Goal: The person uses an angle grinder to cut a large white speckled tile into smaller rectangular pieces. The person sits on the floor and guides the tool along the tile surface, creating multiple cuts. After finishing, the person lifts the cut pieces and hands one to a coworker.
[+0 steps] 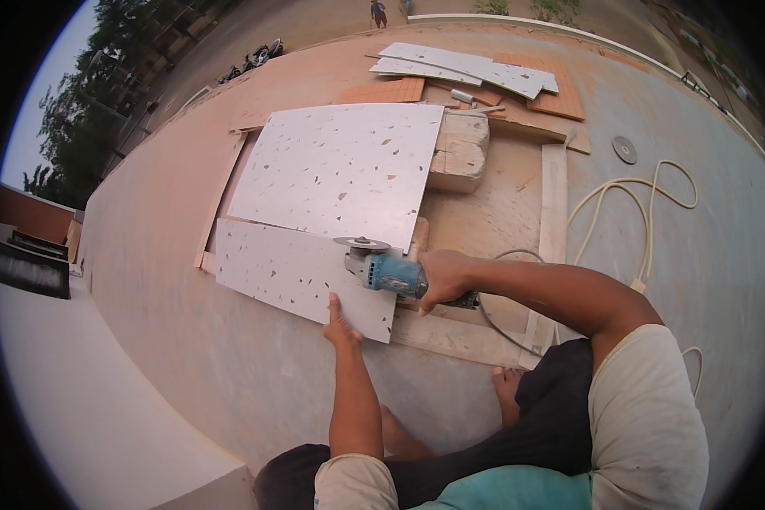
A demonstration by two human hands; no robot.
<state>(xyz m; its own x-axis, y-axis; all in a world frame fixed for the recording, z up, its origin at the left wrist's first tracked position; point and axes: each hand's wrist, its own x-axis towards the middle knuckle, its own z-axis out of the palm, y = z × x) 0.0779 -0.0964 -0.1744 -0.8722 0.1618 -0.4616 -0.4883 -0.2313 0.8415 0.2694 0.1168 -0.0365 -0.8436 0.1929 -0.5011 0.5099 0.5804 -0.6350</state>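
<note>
My right hand (447,277) is wrapped round the body of a blue angle grinder (396,275). The grinder's cutting disc (364,243) is over the far edge of a white speckled tile piece (268,265), close to the gap beside a larger speckled tile (336,166). Whether the disc touches a tile I cannot tell. At the near edge of the tile piece, my left hand (342,328) holds it with one finger stretched over the top. Its other fingers are partly hidden. Both tiles lie on a wooden frame (555,191).
A pale block (461,151) props the larger tile on its right. Behind lie white tile offcuts (450,64) and orange ribbed tiles (552,92). A loose disc (625,150) and a cream cable (650,217) are on the floor to the right. My bare foot (507,395) is beside the frame.
</note>
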